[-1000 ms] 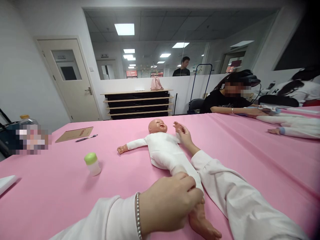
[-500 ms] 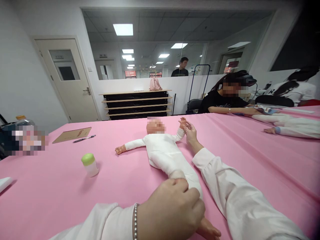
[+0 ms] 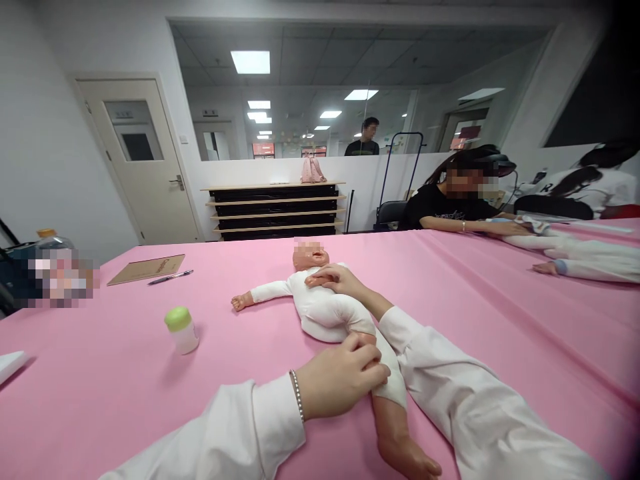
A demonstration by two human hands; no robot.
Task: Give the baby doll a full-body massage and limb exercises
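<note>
A baby doll (image 3: 313,320) in a white suit lies on its back on the pink cloth, head away from me. My left hand (image 3: 340,377) is closed around one of its legs, which is bent at the knee; that foot is hidden by my fingers. The other leg (image 3: 400,433) stretches toward me, bare below the knee. Over the doll's chest, my right hand (image 3: 340,280) is closed on the doll's arm on that side, folded across and mostly covered by my hand. The doll's other arm (image 3: 270,291) lies out to the left.
Left of the doll stands a small bottle with a green cap (image 3: 181,330). A brown notebook (image 3: 145,269) and a pen (image 3: 170,277) lie farther back. At the right, another person (image 3: 457,193) handles a second doll (image 3: 595,253) on the same pink cloth (image 3: 500,320).
My right hand has brought the doll's arm from out at the side onto its chest. My left hand has moved forward, bending the leg up toward the body.
</note>
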